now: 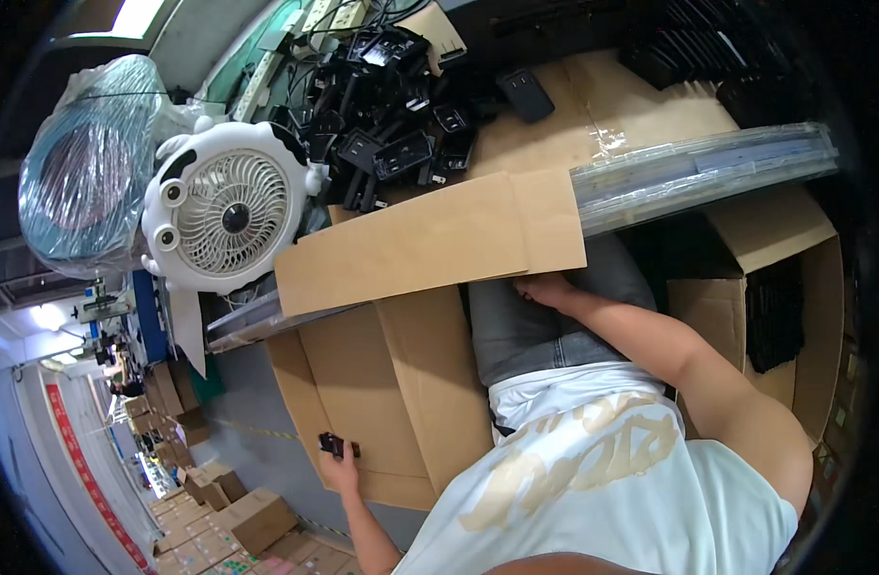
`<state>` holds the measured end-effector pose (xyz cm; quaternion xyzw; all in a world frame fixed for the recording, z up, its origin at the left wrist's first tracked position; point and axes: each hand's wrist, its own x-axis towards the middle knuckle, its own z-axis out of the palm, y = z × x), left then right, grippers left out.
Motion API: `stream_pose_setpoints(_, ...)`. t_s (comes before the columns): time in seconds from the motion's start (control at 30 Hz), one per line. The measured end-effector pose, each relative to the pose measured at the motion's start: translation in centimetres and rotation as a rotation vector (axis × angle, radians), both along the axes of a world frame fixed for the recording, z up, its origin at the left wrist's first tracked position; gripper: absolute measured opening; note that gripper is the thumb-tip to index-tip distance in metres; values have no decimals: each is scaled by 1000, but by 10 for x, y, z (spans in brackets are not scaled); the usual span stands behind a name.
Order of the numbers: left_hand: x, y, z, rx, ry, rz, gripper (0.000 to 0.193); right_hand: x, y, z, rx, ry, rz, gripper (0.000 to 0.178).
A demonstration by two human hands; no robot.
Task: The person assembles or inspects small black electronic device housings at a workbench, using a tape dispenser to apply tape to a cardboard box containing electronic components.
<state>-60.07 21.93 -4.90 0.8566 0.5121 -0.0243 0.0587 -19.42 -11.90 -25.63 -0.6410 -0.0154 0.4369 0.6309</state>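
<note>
- The person's white shirt (631, 479) fills the lower middle of the view, with grey trousers (535, 326) above it.
- The left hand (342, 471) reaches out low on the person's left, fingers curled shut around a small black part (332, 444) pinched at the fingertips.
- That black part sits just at the lower left edge of an open cardboard box (401, 383) beside the person's legs; its long axis runs roughly left to right across the view, one end poking out past the fingers toward the left.
- The right hand (543, 287) rests on the lap, right at the lower edge of the box's raised flap (430, 240); the fingers are tucked under the flap, so I cannot tell whether they are open or closed.
- A second open cardboard box (775, 287) stands on the person's right, with dark parts stacked inside it.
- Farther off, a long clear plastic tray stack (708, 168) lies across the bench edge.
- Beyond that, a heap of black plug-like parts (392, 125) lies on the cardboard-covered bench.
- A white desk fan (229, 216) with black patches stands on the left, next to a larger fan wrapped in plastic film (90, 158).
</note>
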Motion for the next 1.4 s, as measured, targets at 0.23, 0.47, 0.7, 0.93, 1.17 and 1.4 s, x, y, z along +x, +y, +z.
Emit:
stream_pose_setpoints(0.23,208,-98,112,-245,-704,-483,65,3,4,-5,13,-31,115,13)
stream_pose_setpoints(0.47,439,-124,160,269,-621,-1082,41,2,7,10,68,27,3,12)
stream_pose_setpoints(0.7,555,-99,156,289,37,-795,41,4,10,-14,180,91,-77,11)
stream_pose_setpoints(0.93,555,-122,127,601,-126,-868,36,6,7,-34,200,127,-59,11)
stream_pose_setpoints(1.17,540,-223,125,606,-273,-1555,29,-1,27,-34,262,153,-143,11)
stream_pose_setpoints(1.4,576,-247,98,552,-208,-1780,30,2,24,-47,202,106,-119,11)
